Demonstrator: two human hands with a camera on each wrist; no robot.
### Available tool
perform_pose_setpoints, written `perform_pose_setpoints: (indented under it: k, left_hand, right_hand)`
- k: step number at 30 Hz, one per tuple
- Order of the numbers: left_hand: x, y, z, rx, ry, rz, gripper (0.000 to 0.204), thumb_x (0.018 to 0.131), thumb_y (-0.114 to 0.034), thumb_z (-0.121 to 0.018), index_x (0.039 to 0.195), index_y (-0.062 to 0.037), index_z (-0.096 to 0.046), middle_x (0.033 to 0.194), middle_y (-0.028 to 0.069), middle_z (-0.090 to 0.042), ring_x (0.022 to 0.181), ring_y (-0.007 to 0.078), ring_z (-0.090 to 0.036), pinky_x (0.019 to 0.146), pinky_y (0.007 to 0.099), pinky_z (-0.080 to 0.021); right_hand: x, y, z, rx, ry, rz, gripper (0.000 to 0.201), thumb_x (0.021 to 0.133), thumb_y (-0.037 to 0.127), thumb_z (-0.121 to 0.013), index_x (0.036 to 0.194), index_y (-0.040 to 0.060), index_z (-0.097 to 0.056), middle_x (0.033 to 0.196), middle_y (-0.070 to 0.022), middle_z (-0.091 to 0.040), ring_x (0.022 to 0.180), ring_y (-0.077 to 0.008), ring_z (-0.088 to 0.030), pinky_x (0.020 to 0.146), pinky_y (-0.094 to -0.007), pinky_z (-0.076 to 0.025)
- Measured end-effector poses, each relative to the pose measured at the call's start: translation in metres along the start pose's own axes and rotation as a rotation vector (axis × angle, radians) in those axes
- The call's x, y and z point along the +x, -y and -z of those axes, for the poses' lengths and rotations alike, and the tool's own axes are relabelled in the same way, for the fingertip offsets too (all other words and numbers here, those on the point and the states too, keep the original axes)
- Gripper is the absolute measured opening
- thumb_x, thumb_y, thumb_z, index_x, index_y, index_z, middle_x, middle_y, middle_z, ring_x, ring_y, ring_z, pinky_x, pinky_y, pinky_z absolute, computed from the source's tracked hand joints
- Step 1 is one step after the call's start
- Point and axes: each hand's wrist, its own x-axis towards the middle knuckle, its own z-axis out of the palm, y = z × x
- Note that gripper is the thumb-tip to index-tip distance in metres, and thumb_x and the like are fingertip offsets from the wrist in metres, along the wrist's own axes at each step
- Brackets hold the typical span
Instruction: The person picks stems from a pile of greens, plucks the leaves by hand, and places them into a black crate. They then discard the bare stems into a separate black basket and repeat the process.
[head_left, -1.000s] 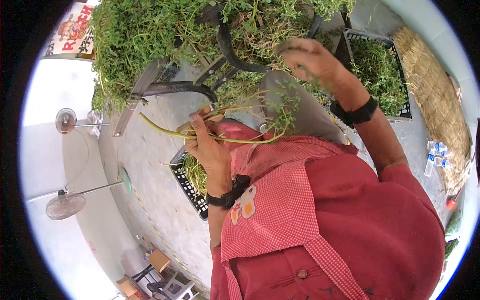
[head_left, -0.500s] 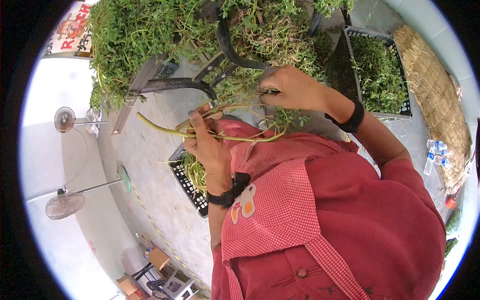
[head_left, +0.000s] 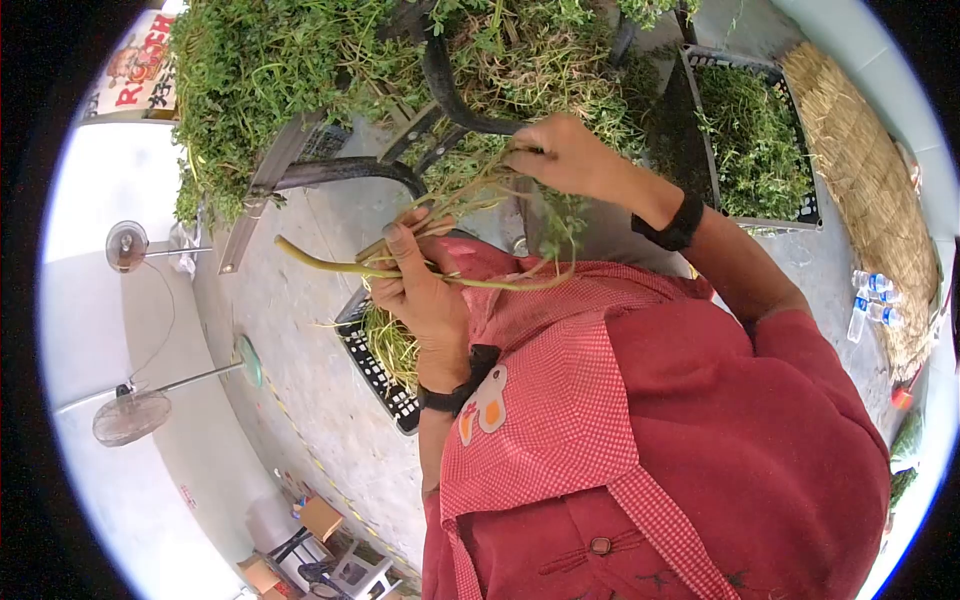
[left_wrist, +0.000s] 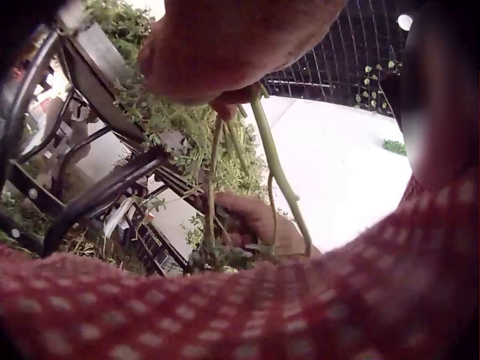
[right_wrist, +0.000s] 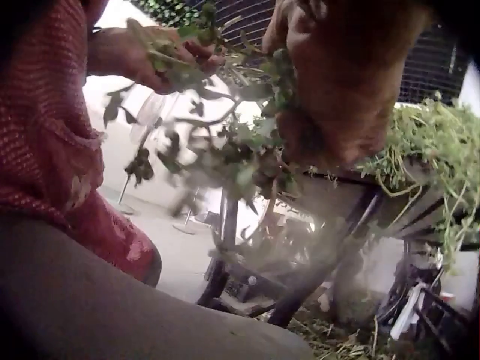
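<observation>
My left hand [head_left: 425,300] grips a small bunch of green plant stems [head_left: 340,265] between thumb and fingers, in front of the apron. One thick stem sticks out to the left; its thinner, leafy end curves round to the right. In the left wrist view several stems [left_wrist: 270,146] hang below that hand. My right hand [head_left: 570,155] is up and to the right of the left one, its curled fingers pinching the far ends of thin stems. Seen from the right wrist, leafy sprigs [right_wrist: 247,165] dangle by the right hand [right_wrist: 337,90], and the left hand [right_wrist: 135,56] is across from it.
A big heap of cut greens [head_left: 280,90] lies ahead on a frame with black bent legs [head_left: 450,90]. One black crate [head_left: 815,190] of greens stands at right, another crate [head_left: 385,395] with stems below the left hand. A straw roll [head_left: 850,190] and water bottles [head_left: 870,300] lie far right.
My right hand has come down from the heap side toward the bunch, and now pinches stem ends, lifting them slightly. The left hand keeps its grip nearly in place.
</observation>
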Motion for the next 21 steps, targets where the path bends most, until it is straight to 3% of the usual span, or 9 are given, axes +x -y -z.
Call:
perform_pose_setpoints:
  k: [2, 3, 6, 8, 10, 12, 16, 18, 21]
  left_hand:
    - [0.005, -0.001, -0.001, -0.058, -0.085, 0.033, 0.038, 0.091, -0.037, -0.051, 0.091, -0.0003, -0.061, 0.070, 0.0065, -0.062, 0.043, 0.0039, -0.040, 0.037, 0.0171, -0.028]
    - [0.006, -0.001, -0.002, -0.117, -0.166, 0.074, 0.039, 0.091, -0.038, -0.051, 0.091, -0.0008, -0.061, 0.071, 0.0063, -0.062, 0.043, 0.0037, -0.039, 0.037, 0.0172, -0.027]
    - [0.012, 0.003, 0.014, -0.183, -0.124, 0.047, 0.038, 0.091, -0.036, -0.052, 0.086, 0.0001, -0.062, 0.061, 0.0045, -0.059, 0.041, 0.0049, -0.037, 0.038, 0.0187, -0.026]
    - [0.013, 0.003, 0.015, -0.169, -0.147, 0.039, 0.038, 0.091, -0.036, -0.052, 0.085, 0.0001, -0.062, 0.059, 0.0034, -0.056, 0.041, 0.0055, -0.036, 0.038, 0.0198, -0.027]
    - [0.016, 0.008, 0.018, -0.126, -0.172, 0.006, 0.039, 0.091, -0.039, -0.052, 0.088, -0.0004, -0.060, 0.068, 0.0064, -0.061, 0.041, 0.0032, -0.034, 0.036, 0.0181, -0.024]
    - [0.015, 0.005, 0.016, -0.086, -0.156, -0.024, 0.039, 0.091, -0.038, -0.052, 0.088, 0.0001, -0.060, 0.067, 0.0066, -0.061, 0.041, 0.0033, -0.035, 0.036, 0.0182, -0.024]
    - [0.001, 0.005, 0.008, 0.204, -0.117, -0.169, 0.039, 0.091, -0.036, -0.053, 0.090, 0.0019, -0.062, 0.065, 0.0083, -0.061, 0.042, 0.0035, -0.037, 0.036, 0.0186, -0.025]
    - [-0.005, 0.009, 0.002, 0.188, -0.068, -0.165, 0.039, 0.091, -0.036, -0.052, 0.091, 0.0024, -0.061, 0.066, 0.0088, -0.062, 0.042, 0.0035, -0.038, 0.037, 0.0186, -0.026]
    - [-0.004, 0.009, -0.002, 0.181, -0.009, -0.182, 0.040, 0.091, -0.036, -0.051, 0.092, 0.0031, -0.061, 0.069, 0.0098, -0.063, 0.042, 0.0037, -0.039, 0.037, 0.0184, -0.026]
  right_hand:
    - [0.004, 0.003, -0.001, 0.863, 0.046, -0.629, 0.021, 0.083, 0.017, -0.061, 0.092, -0.0022, -0.062, 0.054, -0.0008, -0.049, 0.037, -0.0072, -0.033, 0.036, -0.0244, -0.027]
    - [0.003, 0.004, 0.001, 0.865, 0.046, -0.630, 0.021, 0.083, 0.017, -0.061, 0.092, -0.0022, -0.062, 0.054, -0.0008, -0.049, 0.037, -0.0072, -0.033, 0.036, -0.0244, -0.027]
    - [-0.001, 0.025, 0.019, 1.021, 0.049, -0.794, 0.021, 0.085, 0.016, -0.061, 0.097, -0.0018, -0.060, 0.053, 0.0062, -0.042, 0.039, -0.0013, -0.030, 0.036, -0.0201, -0.021]
    - [-0.004, 0.024, 0.024, 0.954, 0.336, -0.592, 0.021, 0.085, 0.015, -0.060, 0.098, -0.0018, -0.060, 0.054, 0.0049, -0.044, 0.039, -0.0011, -0.030, 0.036, -0.0198, -0.020]
    - [-0.002, 0.010, 0.015, 0.834, 0.357, -0.497, 0.022, 0.083, 0.018, -0.061, 0.090, -0.0031, -0.061, 0.053, 0.0020, -0.046, 0.039, -0.0057, -0.033, 0.037, -0.0253, -0.025]
    - [-0.001, -0.006, 0.001, 0.294, 0.199, 0.086, 0.023, 0.081, 0.019, -0.061, 0.080, -0.0041, -0.060, 0.052, -0.0061, -0.048, 0.040, -0.0180, -0.041, 0.041, -0.0334, -0.033]
    - [0.001, -0.006, -0.009, -0.086, 0.054, 0.186, 0.024, 0.079, 0.018, -0.058, 0.073, -0.0045, -0.058, 0.053, -0.0147, -0.047, 0.046, -0.0306, -0.046, 0.048, -0.0389, -0.038]
    - [0.004, -0.010, -0.021, -0.078, -0.030, 0.019, 0.022, 0.078, 0.016, -0.055, 0.070, -0.0042, -0.055, 0.056, -0.0195, -0.048, 0.050, -0.0349, -0.047, 0.048, -0.0395, -0.038]
    - [0.009, -0.018, -0.035, -0.008, -0.182, 0.037, 0.023, 0.079, 0.016, -0.055, 0.069, -0.0046, -0.053, 0.054, -0.0175, -0.046, 0.046, -0.0297, -0.046, 0.047, -0.0389, -0.038]
